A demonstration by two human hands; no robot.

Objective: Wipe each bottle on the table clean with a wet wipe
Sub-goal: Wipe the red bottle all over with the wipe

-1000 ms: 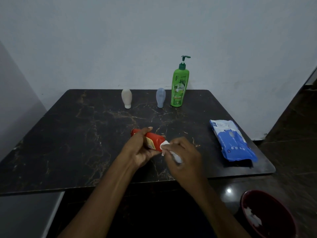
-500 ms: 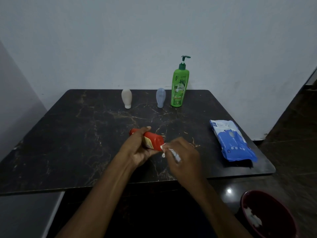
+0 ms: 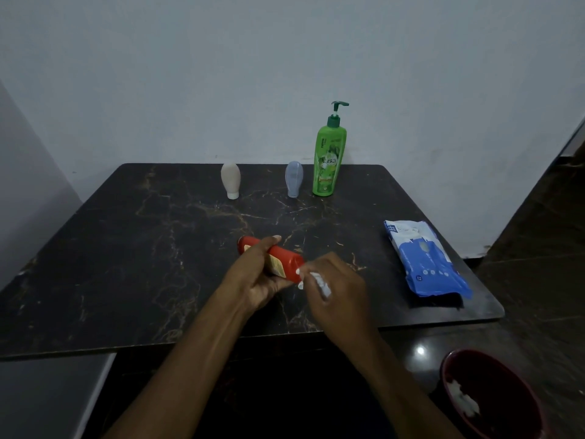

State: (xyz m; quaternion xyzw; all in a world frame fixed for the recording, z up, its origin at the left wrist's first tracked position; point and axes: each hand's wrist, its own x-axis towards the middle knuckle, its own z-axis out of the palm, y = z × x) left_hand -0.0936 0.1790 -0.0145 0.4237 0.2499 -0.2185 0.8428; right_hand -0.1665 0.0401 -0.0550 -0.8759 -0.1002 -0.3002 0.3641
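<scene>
The dark marble table (image 3: 126, 248) carries nearly everything. Near its right edge lies the blue pack of wipes (image 3: 424, 258), and lower, off the table, a dark red bowl (image 3: 487, 394) holds a crumpled white piece (probably a used wipe). The green pump bottle (image 3: 329, 160) stands upright at the back. Over the front of the table the left hand (image 3: 259, 280) holds the red bottle (image 3: 285, 261) on its side, fingers curled around it. The right hand (image 3: 335, 289) pinches the wet wipe (image 3: 319, 282) against the bottle's bottom end. Compared with a second ago the wipe has shifted very little, so this end is probably still being rubbed. The cream bottle (image 3: 230, 180) and the blue-grey bottle (image 3: 294, 179), standing cap-down at the back, seem to wait their turn.
</scene>
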